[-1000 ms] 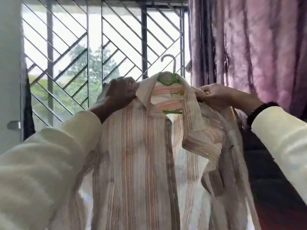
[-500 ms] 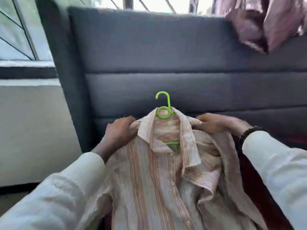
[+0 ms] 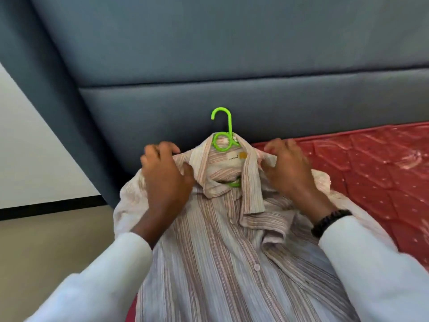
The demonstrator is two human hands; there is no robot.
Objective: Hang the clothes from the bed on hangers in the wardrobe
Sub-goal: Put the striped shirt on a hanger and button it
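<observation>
A striped beige shirt (image 3: 222, 256) lies front-up on the bed, its collar toward the headboard. A green plastic hanger (image 3: 223, 138) sits inside it, with the hook sticking out above the collar. My left hand (image 3: 166, 177) grips the shirt's left shoulder, fingers curled over the edge. On the other side, my right hand (image 3: 289, 169) holds the right shoulder beside the collar, fingers bent onto the fabric. The hanger's arms are hidden under the cloth.
A grey padded headboard (image 3: 232, 66) rises right behind the hanger hook. The red patterned mattress (image 3: 371, 173) stretches away to the right. On the left the bed ends at a beige floor (image 3: 46, 247) and a white wall with a dark skirting.
The shirt on its hanger has come down from in front of the window and now lies on the bed. Both hands have stayed on its shoulders.
</observation>
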